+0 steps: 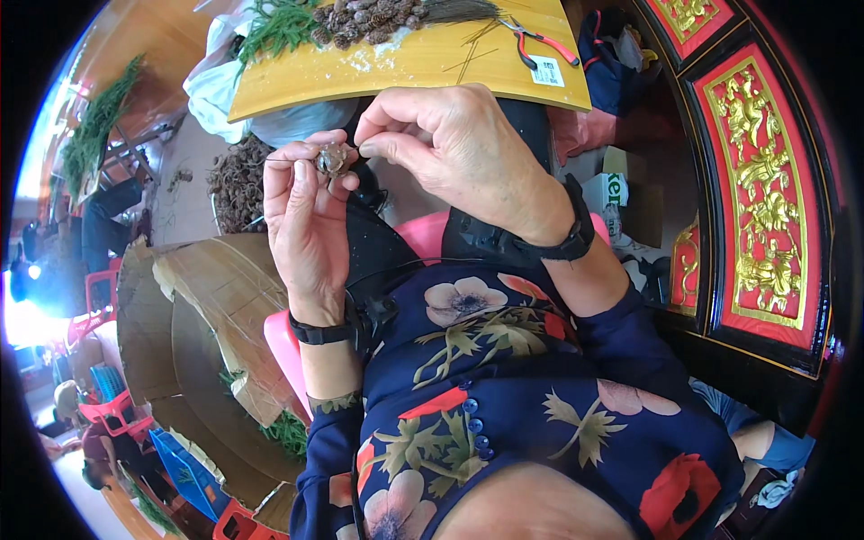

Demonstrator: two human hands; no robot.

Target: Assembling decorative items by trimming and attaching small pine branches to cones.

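Note:
My left hand (306,211) is in front of my lap, its fingers closed round a small brown pine cone (332,160). A thin dark wire (282,160) sticks out on the cone's left side. Just to the right of the cone, my right hand (472,157) pinches thumb and forefinger together on the wire's other end, which is barely visible. Parts of the cone are hidden behind the left fingers. Both hands are held up off the table, near its front edge.
Ahead, a yellow wooden table (405,76) bears pine cones (369,20), green sprigs (279,31), a bundle of wires (457,11) and red-handled pliers (538,40). More pine cones fill a basket (238,184) on the floor. A large cardboard box (211,279) stands at left, a carved red-gold panel (760,198) at right.

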